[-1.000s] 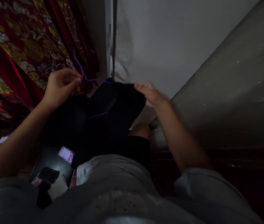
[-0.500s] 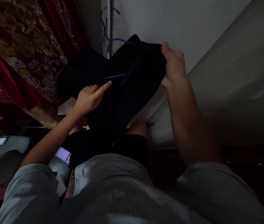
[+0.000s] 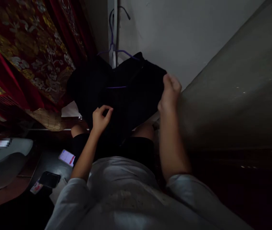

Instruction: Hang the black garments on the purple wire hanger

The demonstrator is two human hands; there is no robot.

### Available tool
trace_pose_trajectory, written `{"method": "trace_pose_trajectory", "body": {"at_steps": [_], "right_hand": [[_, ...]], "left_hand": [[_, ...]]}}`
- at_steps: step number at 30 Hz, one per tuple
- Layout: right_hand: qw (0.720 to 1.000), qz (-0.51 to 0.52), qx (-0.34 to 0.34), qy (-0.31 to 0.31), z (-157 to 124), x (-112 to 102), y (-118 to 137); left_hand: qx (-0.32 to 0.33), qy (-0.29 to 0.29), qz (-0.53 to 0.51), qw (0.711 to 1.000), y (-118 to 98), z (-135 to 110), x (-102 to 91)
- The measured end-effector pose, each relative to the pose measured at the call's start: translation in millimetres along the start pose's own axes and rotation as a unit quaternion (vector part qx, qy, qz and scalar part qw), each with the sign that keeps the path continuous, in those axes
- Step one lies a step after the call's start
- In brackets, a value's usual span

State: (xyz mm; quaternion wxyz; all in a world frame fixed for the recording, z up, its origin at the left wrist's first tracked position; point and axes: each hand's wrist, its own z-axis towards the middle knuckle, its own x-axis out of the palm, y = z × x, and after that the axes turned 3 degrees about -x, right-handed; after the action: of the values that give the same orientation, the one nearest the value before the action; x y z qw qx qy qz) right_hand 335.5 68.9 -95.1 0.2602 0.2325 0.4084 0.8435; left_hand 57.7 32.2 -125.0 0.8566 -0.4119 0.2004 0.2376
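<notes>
A black garment hangs on a purple wire hanger, whose hook sits on a vertical white rail by the wall. My right hand is closed on the garment's right edge. My left hand rests against the garment's lower front, fingers curled in a pinch on the dark cloth. A purple bar of the hanger shows across the garment's middle.
A red and gold patterned curtain hangs at the left. A grey mattress edge rises at the right. Below lie a lit phone, a dark phone and a grey cushion.
The hanger's hook now hangs on the rail. My left hand let go of the hook and dropped to the garment's front. My right hand lowered slightly, still gripping the edge.
</notes>
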Motion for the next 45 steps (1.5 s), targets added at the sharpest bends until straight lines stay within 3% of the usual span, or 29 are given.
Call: {"method": "trace_pose_trajectory", "body": {"at_steps": [2, 3, 4, 5, 6, 8, 9, 11, 15, 19, 21, 23, 27, 29, 33, 37, 40, 45], "right_hand": [[0.988, -0.036, -0.030, -0.145, -37.6, 6.3, 0.9], [0.982, -0.042, -0.035, -0.179, -60.7, 11.6, 4.9], [0.985, -0.033, -0.019, -0.169, -84.8, 18.1, 10.3], [0.993, -0.017, 0.018, -0.115, -108.2, 25.3, 15.9], [0.997, 0.002, 0.071, -0.008, -129.4, 32.7, 20.6], [0.976, 0.025, 0.172, 0.133, -160.6, 46.3, 24.8], [0.961, 0.027, 0.211, 0.176, -170.0, 51.5, 23.9], [0.941, 0.019, 0.270, 0.204, -177.9, 57.3, 17.7], [0.894, 0.005, 0.359, 0.269, -172.7, 51.8, 5.0], [0.859, -0.004, 0.391, 0.330, -166.7, 38.9, 6.6], [0.864, 0.007, 0.381, 0.329, -165.1, 35.1, 10.4], [0.875, 0.031, 0.357, 0.326, -163.9, 33.6, 14.4], [0.893, 0.076, 0.317, 0.311, -162.1, 35.5, 20.1], [0.889, 0.095, 0.312, 0.321, -162.4, 36.7, 21.8], [0.875, 0.122, 0.314, 0.347, -165.3, 37.1, 23.9], [0.881, 0.141, 0.331, 0.307, -155.1, 45.8, 30.3], [0.906, 0.162, 0.300, 0.252, -120.6, 68.3, 47.5], [0.949, 0.194, 0.178, 0.175, -40.7, 113.0, 96.9]], "left_hand": [[-0.046, -0.071, -0.054, 0.995, -2.2, -12.7, 9.1], [-0.069, -0.095, -0.082, 0.990, -3.4, -18.7, 13.4], [-0.088, -0.110, -0.113, 0.984, -4.7, -24.1, 17.2], [-0.101, -0.117, -0.146, 0.977, -6.3, -28.8, 20.1], [-0.107, -0.121, -0.174, 0.971, -8.3, -32.8, 22.1], [-0.107, -0.122, -0.205, 0.965, -13.9, -38.2, 22.9], [-0.104, -0.124, -0.207, 0.965, -17.3, -39.9, 22.1], [-0.106, -0.137, -0.194, 0.966, -24.5, -41.7, 20.0], [-0.113, -0.158, -0.234, 0.953, -32.2, -43.2, 21.6], [-0.162, -0.184, -0.350, 0.904, -22.7, -47.0, 33.2], [-0.190, -0.170, -0.383, 0.888, -13.2, -50.2, 38.0], [-0.192, -0.126, -0.391, 0.891, -3.7, -53.5, 39.1], [-0.128, 0.030, -0.316, 0.939, 9.1, -55.9, 30.0], [-0.101, 0.074, -0.261, 0.957, 11.4, -55.3, 24.4], [-0.109, 0.037, -0.205, 0.972, 10.6, -55.4, 23.4], [-0.147, -0.001, -0.217, 0.965, 10.5, -55.1, 33.1], [-0.161, -0.001, -0.180, 0.970, 17.9, -51.1, 42.4], [-0.208, 0.028, -0.142, 0.967, 38.5, -43.8, 58.5]]}}
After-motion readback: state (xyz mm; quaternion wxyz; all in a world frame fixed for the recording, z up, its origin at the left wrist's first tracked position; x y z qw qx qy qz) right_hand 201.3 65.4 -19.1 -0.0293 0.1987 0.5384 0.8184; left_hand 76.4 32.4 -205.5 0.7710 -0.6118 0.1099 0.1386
